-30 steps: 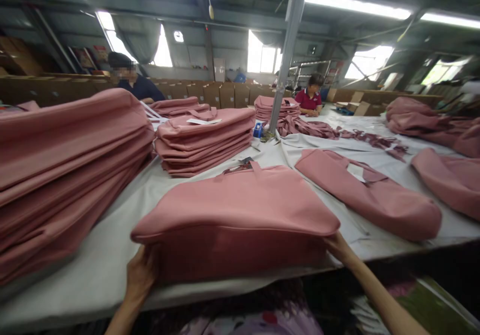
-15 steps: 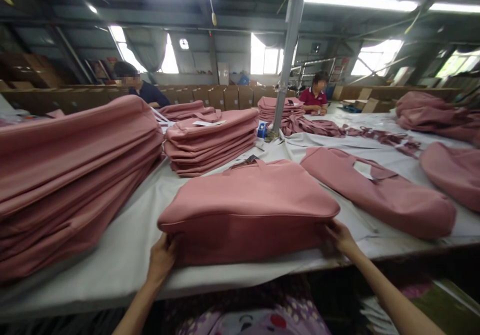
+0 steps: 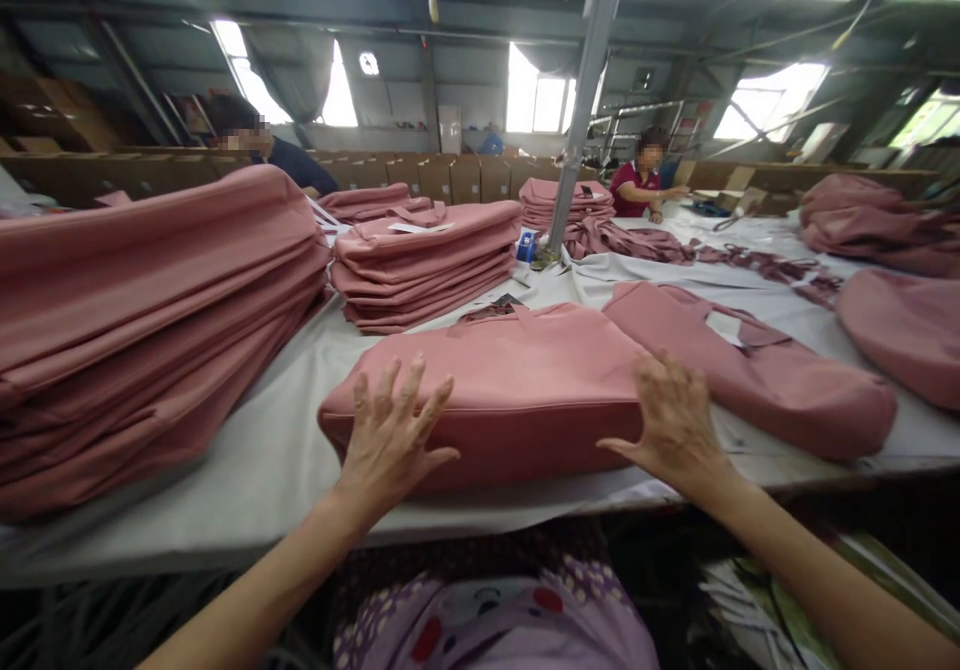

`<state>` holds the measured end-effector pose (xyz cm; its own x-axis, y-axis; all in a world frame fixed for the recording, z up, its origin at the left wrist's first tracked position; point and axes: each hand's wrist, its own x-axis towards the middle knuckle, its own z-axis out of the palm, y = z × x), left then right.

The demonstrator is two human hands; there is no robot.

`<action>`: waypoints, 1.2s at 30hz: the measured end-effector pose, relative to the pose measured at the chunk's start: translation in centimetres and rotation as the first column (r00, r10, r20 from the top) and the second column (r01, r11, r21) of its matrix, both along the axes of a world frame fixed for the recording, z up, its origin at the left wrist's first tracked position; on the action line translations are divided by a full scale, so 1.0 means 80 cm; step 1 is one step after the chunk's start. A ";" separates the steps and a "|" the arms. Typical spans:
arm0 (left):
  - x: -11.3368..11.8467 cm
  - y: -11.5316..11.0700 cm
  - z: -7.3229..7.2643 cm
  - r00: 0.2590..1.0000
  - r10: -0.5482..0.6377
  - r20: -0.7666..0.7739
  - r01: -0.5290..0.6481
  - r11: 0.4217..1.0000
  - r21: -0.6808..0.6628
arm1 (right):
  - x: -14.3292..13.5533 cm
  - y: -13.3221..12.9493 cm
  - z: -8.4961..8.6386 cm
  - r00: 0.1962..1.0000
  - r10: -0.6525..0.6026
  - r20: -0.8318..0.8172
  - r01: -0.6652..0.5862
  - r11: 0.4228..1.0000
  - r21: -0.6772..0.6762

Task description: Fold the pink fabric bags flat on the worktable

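A pink bag (image 3: 517,360) lies on its side in front of me, its piped lower edge facing me and a short handle at the far side. My left hand (image 3: 397,430) is spread over the bag's left front part, fingers apart. At the bag's right end my right hand (image 3: 671,415) is stretched out with the thumb apart; whether its fingertips press on the bag I cannot tell. To the right, another pink bag (image 3: 757,370) with a white tag (image 3: 724,328) lies close against the first one.
A tall stack of pink bags (image 3: 150,300) stands at left, a smaller stack (image 3: 427,265) behind the bag. A metal post (image 3: 585,100) rises from the white-covered table (image 3: 262,460). Pink straps (image 3: 637,242) lie beyond it. Two people (image 3: 637,185) work across the table.
Both hands have let go of the bag's lower corners and come up over its upper side, fingers now spread. The bag looks slightly flatter. The far right person has stretched out an arm.
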<state>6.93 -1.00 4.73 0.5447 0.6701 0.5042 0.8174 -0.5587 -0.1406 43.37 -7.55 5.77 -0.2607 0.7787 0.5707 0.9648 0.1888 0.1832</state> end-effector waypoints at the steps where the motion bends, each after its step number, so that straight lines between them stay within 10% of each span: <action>1: 0.010 0.007 0.004 0.999 -0.004 -0.046 0.003 0.999 -0.032 | -0.012 0.009 0.003 0.999 0.006 0.036 -0.004 0.999 -0.048; 5: 0.033 0.031 -0.004 0.988 0.026 -0.149 -0.040 0.995 -0.091 | -0.032 0.046 -0.009 0.992 -0.053 0.112 0.072 0.981 -0.178; 15: -0.003 0.023 -0.101 0.979 -0.137 -0.150 0.124 0.988 -0.089 | -0.004 0.044 -0.099 0.985 0.136 0.107 -0.124 0.986 -0.108; 23: 0.001 0.051 0.007 0.953 -0.211 -0.217 0.137 0.940 -0.313 | 0.048 0.039 -0.002 0.976 0.115 0.184 -0.057 0.954 -0.295; 26: 0.028 0.056 0.022 0.935 -0.246 -0.256 0.133 0.911 -0.392 | 0.062 0.044 0.000 0.972 0.112 0.207 -0.035 0.938 -0.345; 33: 0.024 0.022 -0.109 0.934 -0.219 -0.283 0.093 0.912 -0.400 | 0.083 0.033 -0.127 0.962 0.268 0.051 -0.256 0.951 -0.173; 36: 0.011 0.021 -0.135 0.952 -0.195 -0.236 0.078 0.900 -0.430 | 0.103 0.035 -0.128 0.942 0.334 0.037 -0.318 0.922 -0.220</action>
